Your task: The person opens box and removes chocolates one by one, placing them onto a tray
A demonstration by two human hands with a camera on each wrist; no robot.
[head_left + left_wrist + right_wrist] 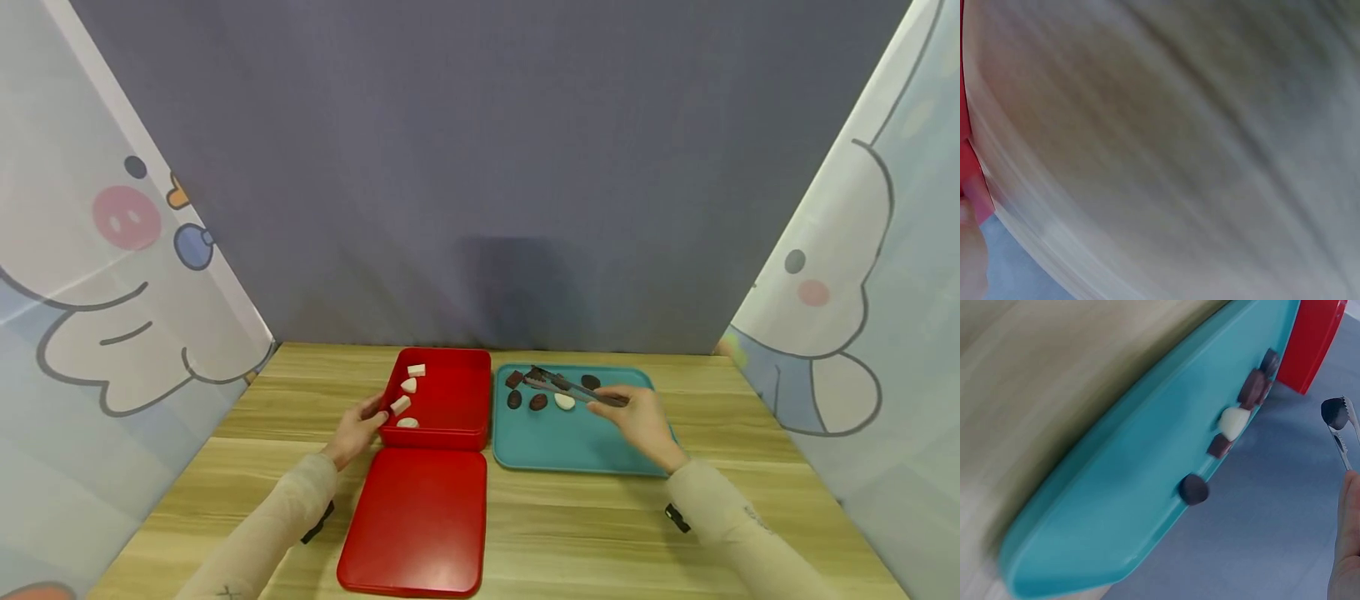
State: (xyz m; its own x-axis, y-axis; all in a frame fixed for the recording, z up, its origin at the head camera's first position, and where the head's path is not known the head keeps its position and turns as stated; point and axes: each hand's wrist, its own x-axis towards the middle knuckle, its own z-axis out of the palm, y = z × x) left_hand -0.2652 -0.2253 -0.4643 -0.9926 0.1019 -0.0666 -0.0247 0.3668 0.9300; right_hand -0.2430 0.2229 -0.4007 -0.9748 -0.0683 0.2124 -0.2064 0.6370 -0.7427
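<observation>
My left hand (357, 432) grips the left wall of a red box (457, 400), thumb over the rim. Several white chocolates (401, 405) lie along the box's left side. In my right hand (639, 421) is a pair of dark tongs (581, 388), held over a teal tray (570, 446). Between the tong tips a dark chocolate (1335, 413) is pinched, seen in the right wrist view. On the tray sit several dark chocolates (537, 402) and one white chocolate (565, 402). The left wrist view is blurred, with part of the hand (971, 256) at its edge.
A red lid (420, 521) lies flat in front of the box on the wooden table (570, 542). The tray stands just right of the box. A grey fabric wall (495, 167) rises behind, with cartoon-printed sheets (90, 250) at both sides.
</observation>
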